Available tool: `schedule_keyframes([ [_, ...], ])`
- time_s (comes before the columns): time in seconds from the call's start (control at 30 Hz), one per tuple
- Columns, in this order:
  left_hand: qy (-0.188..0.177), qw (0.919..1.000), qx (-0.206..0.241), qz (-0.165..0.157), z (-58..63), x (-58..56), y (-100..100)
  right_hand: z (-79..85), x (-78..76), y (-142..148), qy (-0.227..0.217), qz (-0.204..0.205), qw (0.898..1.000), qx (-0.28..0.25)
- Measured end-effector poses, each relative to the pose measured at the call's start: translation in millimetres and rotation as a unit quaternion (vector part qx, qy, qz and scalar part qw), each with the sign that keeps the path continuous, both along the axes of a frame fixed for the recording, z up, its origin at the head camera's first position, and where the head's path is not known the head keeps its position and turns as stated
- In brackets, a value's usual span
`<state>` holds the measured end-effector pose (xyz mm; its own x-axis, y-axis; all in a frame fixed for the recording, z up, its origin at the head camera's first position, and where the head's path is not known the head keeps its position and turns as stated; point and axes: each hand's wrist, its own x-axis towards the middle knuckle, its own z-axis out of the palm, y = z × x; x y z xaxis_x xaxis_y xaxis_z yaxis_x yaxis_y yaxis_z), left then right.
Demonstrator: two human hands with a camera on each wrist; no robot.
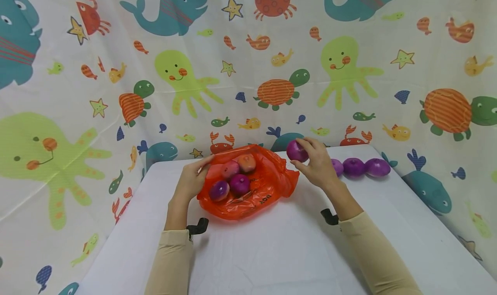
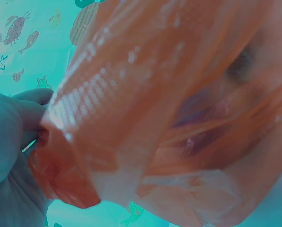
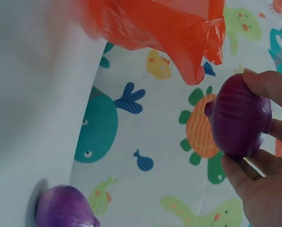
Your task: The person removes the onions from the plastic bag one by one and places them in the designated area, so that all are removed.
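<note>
My left hand [image 1: 191, 179] grips the left edge of a red plastic bag [image 1: 268, 196]; the bag's thin film bunches at the fingers in the left wrist view. Inside the bag lie several round items: a purple onion [image 1: 239, 185], another purple one with a pale patch [image 1: 219, 190], and two pinkish-orange fruits [image 1: 246, 162] behind them. Just right of the bag, my right hand [image 1: 317, 163] holds a red onion [image 3: 240, 116] between thumb and fingers, raised above the table. In the right wrist view the onion is apart from the bag.
Three more red onions [image 1: 353, 168] sit in a row on the white table [image 1: 264, 256], right of my right hand, the nearest partly hidden by it. A curtain [image 1: 240, 62] printed with sea animals hangs behind the table and along its sides.
</note>
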<state>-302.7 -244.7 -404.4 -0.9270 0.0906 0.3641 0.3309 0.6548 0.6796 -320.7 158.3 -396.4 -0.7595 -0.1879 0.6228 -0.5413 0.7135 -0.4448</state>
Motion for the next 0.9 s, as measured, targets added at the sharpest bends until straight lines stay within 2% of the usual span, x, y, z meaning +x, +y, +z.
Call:
schedule_keyframes([
  [0.63, -0.002, 1.0000, -0.001, 0.000, -0.5, -1.2, 0, -3.3, -8.4, 15, -0.013, -0.012, 1.000, -0.008],
  [0.9, -0.001, 1.0000, -0.005, 0.002, -0.7, -1.0, 0, -7.2, -12.5, 23, -0.040, -0.025, 0.999, -0.002],
])
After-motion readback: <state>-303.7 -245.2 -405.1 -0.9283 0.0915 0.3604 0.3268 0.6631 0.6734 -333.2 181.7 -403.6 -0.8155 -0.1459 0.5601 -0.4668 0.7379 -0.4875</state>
